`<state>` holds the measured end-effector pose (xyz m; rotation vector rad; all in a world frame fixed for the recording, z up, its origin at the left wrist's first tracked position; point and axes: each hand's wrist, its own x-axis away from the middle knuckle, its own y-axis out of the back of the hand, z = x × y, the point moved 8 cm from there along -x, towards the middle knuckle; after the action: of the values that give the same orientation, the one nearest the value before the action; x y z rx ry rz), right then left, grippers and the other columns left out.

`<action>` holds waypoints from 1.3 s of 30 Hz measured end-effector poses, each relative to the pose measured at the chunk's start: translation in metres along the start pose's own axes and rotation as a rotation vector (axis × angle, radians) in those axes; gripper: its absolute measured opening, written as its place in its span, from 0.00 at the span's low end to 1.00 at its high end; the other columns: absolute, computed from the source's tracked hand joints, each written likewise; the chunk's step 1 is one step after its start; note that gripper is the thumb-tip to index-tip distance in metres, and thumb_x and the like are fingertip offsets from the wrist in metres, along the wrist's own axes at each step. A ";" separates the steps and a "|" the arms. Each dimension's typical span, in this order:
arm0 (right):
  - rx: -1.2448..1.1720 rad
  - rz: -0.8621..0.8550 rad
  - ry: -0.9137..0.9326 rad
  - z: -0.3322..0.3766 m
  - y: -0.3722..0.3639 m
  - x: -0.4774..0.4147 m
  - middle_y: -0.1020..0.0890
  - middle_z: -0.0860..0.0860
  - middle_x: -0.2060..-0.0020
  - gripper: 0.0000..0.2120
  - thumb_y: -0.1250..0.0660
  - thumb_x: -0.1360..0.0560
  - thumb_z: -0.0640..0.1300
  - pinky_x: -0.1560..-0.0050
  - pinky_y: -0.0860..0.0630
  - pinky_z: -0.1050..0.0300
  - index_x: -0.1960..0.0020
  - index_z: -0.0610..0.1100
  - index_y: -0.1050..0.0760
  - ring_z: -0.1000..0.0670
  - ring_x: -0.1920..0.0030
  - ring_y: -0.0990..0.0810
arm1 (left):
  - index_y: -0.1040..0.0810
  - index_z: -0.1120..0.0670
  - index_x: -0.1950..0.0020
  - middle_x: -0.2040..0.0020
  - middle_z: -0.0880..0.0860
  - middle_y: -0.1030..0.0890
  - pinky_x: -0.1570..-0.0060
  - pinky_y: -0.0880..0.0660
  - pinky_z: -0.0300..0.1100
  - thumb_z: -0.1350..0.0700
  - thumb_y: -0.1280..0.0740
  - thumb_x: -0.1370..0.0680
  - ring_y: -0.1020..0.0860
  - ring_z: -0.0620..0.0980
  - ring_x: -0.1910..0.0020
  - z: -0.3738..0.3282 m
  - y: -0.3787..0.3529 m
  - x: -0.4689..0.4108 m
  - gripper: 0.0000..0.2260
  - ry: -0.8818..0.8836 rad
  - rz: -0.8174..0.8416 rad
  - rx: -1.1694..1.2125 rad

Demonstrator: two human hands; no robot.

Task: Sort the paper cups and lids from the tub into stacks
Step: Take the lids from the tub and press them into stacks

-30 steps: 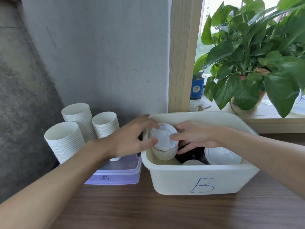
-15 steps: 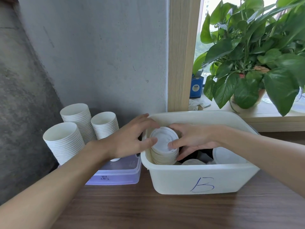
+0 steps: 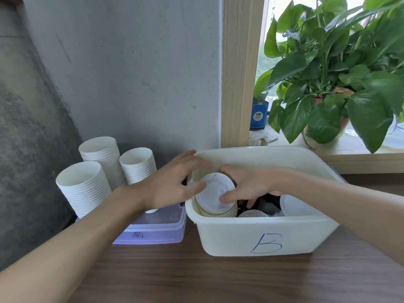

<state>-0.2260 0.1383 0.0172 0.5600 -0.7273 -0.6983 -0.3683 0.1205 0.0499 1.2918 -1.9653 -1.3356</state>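
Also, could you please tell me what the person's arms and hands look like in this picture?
Both arms are bare: no sleeve shows on the left forearm or the right forearm up to the frame's edge. The left grip and right grip are ungloved hands, with no ring, watch or wristband in view.

Soft daylight from the window [image 3: 284, 40] at right, overexposed there, dim left wall [image 3: 26, 127], wide-angle edge bending, sharp focus
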 end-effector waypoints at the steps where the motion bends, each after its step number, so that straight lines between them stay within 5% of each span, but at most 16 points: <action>1: 0.053 -0.064 0.044 0.006 0.005 0.001 0.26 0.49 0.44 0.27 0.30 0.27 0.47 0.55 0.18 0.51 0.33 0.51 0.38 0.46 0.46 0.22 | 0.29 0.44 0.31 0.30 0.40 0.29 0.25 0.45 0.44 0.35 0.45 0.28 0.48 0.42 0.22 0.000 0.000 0.000 0.27 -0.005 0.000 0.005; 4: 0.118 -0.165 0.243 0.024 0.009 0.002 0.24 0.49 0.48 0.25 0.30 0.27 0.44 0.49 0.23 0.48 0.36 0.52 0.37 0.44 0.48 0.23 | 0.27 0.43 0.35 0.31 0.40 0.28 0.25 0.45 0.45 0.37 0.43 0.27 0.48 0.43 0.22 0.001 -0.001 0.000 0.23 -0.013 -0.001 0.027; 8: 0.198 -0.203 0.320 0.021 0.006 0.005 0.26 0.63 0.53 0.21 0.30 0.27 0.44 0.54 0.31 0.62 0.37 0.54 0.33 0.61 0.53 0.27 | 0.29 0.42 0.41 0.31 0.43 0.29 0.26 0.43 0.45 0.36 0.43 0.29 0.48 0.41 0.22 0.003 -0.001 0.000 0.20 0.013 0.000 0.035; 12: 0.300 -0.208 0.331 0.017 0.003 0.005 0.23 0.58 0.42 0.22 0.34 0.24 0.44 0.44 0.29 0.57 0.32 0.56 0.32 0.55 0.44 0.26 | 0.29 0.46 0.42 0.32 0.43 0.29 0.30 0.43 0.38 0.35 0.44 0.30 0.48 0.40 0.22 0.004 -0.001 0.002 0.22 0.024 -0.014 0.047; 16: 0.404 -0.123 0.269 0.018 -0.005 0.004 0.21 0.55 0.42 0.20 0.35 0.25 0.54 0.39 0.27 0.51 0.33 0.56 0.31 0.51 0.42 0.24 | 0.29 0.47 0.42 0.31 0.43 0.29 0.30 0.43 0.39 0.35 0.44 0.30 0.48 0.40 0.22 0.003 -0.001 0.003 0.23 0.023 -0.015 0.052; 20: 0.332 -0.115 0.293 0.019 -0.006 0.005 0.20 0.56 0.45 0.26 0.30 0.30 0.63 0.41 0.25 0.53 0.36 0.52 0.28 0.54 0.44 0.23 | 0.29 0.47 0.42 0.30 0.44 0.29 0.29 0.43 0.39 0.36 0.44 0.30 0.48 0.41 0.22 0.003 -0.001 0.003 0.23 0.017 -0.021 0.050; 28: 0.397 -0.199 0.260 0.014 0.003 -0.005 0.21 0.53 0.50 0.19 0.34 0.25 0.59 0.50 0.27 0.58 0.40 0.49 0.29 0.51 0.49 0.24 | 0.29 0.47 0.42 0.32 0.43 0.30 0.30 0.43 0.38 0.36 0.44 0.30 0.47 0.41 0.22 0.002 -0.001 0.003 0.22 0.007 -0.033 0.058; 34: 0.340 -0.218 0.318 0.021 0.000 -0.011 0.23 0.54 0.42 0.25 0.36 0.25 0.61 0.42 0.28 0.54 0.34 0.48 0.33 0.52 0.43 0.25 | 0.29 0.47 0.41 0.31 0.44 0.29 0.30 0.43 0.38 0.37 0.45 0.29 0.48 0.40 0.22 0.004 -0.001 0.002 0.22 0.001 -0.032 0.049; 39: 0.333 -0.131 0.274 0.009 -0.007 -0.012 0.23 0.57 0.45 0.35 0.27 0.37 0.64 0.45 0.22 0.48 0.37 0.54 0.35 0.53 0.46 0.21 | 0.30 0.46 0.43 0.32 0.44 0.29 0.30 0.42 0.40 0.37 0.44 0.29 0.48 0.40 0.22 0.004 -0.001 0.003 0.20 0.000 -0.035 0.065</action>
<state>-0.2419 0.1400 0.0134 0.9946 -0.5551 -0.6087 -0.3722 0.1194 0.0466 1.3617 -2.0104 -1.2975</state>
